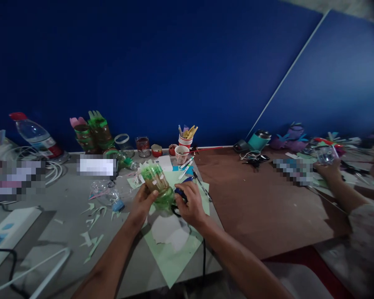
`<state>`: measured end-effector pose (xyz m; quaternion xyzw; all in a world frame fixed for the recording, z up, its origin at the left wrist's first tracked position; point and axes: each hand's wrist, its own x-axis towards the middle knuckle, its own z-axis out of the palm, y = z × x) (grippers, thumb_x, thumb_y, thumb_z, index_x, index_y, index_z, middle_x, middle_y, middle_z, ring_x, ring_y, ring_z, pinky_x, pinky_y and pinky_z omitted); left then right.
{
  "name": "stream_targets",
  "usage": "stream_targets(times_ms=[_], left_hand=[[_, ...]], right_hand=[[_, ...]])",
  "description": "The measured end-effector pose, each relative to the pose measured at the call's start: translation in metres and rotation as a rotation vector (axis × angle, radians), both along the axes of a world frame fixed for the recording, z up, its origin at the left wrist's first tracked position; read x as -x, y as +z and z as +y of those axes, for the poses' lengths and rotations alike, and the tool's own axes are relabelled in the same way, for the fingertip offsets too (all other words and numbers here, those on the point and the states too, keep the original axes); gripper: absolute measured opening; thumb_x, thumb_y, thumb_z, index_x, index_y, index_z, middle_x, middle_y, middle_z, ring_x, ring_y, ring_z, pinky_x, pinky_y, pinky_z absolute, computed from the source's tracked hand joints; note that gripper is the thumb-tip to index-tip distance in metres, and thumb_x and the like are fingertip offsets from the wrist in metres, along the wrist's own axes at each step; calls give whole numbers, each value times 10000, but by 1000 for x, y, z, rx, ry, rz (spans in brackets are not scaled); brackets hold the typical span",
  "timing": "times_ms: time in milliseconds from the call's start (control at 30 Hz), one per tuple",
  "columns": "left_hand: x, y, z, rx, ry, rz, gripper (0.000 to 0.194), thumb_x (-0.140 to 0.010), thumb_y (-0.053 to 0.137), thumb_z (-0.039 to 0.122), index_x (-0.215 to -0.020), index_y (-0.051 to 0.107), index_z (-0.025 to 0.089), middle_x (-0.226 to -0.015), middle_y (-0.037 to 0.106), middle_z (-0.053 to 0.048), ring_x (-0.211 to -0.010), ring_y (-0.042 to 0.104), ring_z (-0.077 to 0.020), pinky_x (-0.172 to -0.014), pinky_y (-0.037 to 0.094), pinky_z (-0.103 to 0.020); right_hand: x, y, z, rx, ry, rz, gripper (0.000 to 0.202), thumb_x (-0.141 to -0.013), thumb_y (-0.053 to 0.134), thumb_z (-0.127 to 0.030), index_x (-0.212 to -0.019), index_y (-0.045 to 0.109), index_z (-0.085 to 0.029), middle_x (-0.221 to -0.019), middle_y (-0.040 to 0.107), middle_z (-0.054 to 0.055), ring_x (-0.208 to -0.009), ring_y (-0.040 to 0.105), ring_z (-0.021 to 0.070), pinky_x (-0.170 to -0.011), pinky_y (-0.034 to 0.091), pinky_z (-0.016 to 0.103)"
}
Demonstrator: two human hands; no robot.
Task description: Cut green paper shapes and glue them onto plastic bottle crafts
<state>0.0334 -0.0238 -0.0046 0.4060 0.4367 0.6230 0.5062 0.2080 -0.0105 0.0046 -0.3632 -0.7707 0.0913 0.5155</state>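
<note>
A cut plastic bottle piece (158,185), painted green and brown with small white patches, is tilted above the table. My left hand (143,201) is closed round its left side, thumb across the front. Close to its right side, my right hand (190,202) is closed on a dark blue tool (181,192) with a black cord; its tip is hidden, so contact with the bottle piece is unclear. Below both hands lie a light green sheet (171,268) and a white paper piece (170,230).
Paper scraps (95,245) and a clear bottle with a blue cap (118,205) lie on the left. Behind stand paper cups (181,154) and painted bottle pieces (99,132). At right, another person's hand (330,169) holds a clear plastic piece (326,155).
</note>
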Motion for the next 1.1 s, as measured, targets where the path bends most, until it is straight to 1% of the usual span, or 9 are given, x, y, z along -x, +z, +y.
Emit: stream_targets(times_ms=[100, 267, 367, 533, 667, 767, 933, 1000, 1100], left_hand=[[0, 3, -1, 24, 4, -89, 462, -717, 703, 379, -1119, 602, 174, -1164, 667, -90, -1110, 585, -263, -961, 442, -384], [-2, 16, -6, 109, -45, -215, 458, -703, 710, 395, -1077, 630, 143, -1009, 721, -106, -1002, 643, -285, -863, 501, -408], [-3, 20, -7, 132, -61, -250, 449, -698, 711, 405, -1052, 649, 134, -985, 728, -109, -981, 652, -280, -846, 505, -401], [1, 12, -3, 116, -85, -275, 404, -735, 671, 434, -988, 674, 119, -1007, 721, -121, -986, 648, -269, -873, 483, -392], [3, 7, -1, 93, -113, -280, 396, -751, 654, 432, -1009, 665, 131, -1036, 712, -118, -983, 647, -265, -860, 486, -388], [3, 6, -2, 91, -99, -230, 423, -751, 651, 442, -1054, 640, 147, -1066, 702, -112, -989, 643, -265, -847, 493, -384], [3, 6, -2, -15, 48, 39, 443, -697, 712, 376, -1082, 593, 192, -1125, 673, -75, -1073, 597, -250, -929, 451, -361], [3, 6, -2, -26, 52, 106, 444, -695, 712, 357, -1085, 572, 195, -1141, 658, -80, -1086, 586, -250, -942, 441, -365], [4, 5, -2, -42, 54, 153, 466, -704, 708, 332, -1116, 536, 200, -1179, 623, -95, -1108, 572, -250, -957, 424, -377]], right_hand=[[1, -1, 1, 22, 11, -12, 220, -852, 503, -220, -1042, 602, -174, -946, 625, 98, -912, 558, 232, -812, 451, 399], [2, -2, 0, 40, 58, -22, 261, -834, 520, -229, -1078, 593, -175, -946, 620, 98, -910, 569, 233, -811, 460, 395], [2, -1, -2, 41, 83, -18, 266, -838, 519, -229, -1090, 586, -174, -953, 616, 101, -914, 569, 232, -818, 461, 400], [1, -3, -4, 36, 153, -54, 294, -829, 536, -243, -1111, 578, -171, -968, 618, 108, -918, 568, 237, -813, 471, 404], [2, -3, -4, 32, 158, -55, 295, -825, 534, -239, -1107, 586, -171, -938, 621, 102, -880, 574, 230, -784, 485, 392], [2, -3, -4, 23, 158, -47, 291, -816, 539, -229, -1097, 592, -173, -925, 623, 98, -864, 575, 226, -767, 489, 383], [4, -7, -3, 40, 135, -57, 274, -802, 550, -206, -1070, 602, -180, -919, 627, 92, -863, 573, 224, -776, 485, 386], [5, -9, -3, 56, 125, -55, 269, -803, 548, -197, -1065, 601, -174, -920, 624, 94, -872, 572, 226, -780, 484, 387], [5, -10, -1, 75, 122, -51, 260, -804, 548, -189, -1058, 599, -165, -903, 619, 94, -854, 570, 222, -769, 485, 383]])
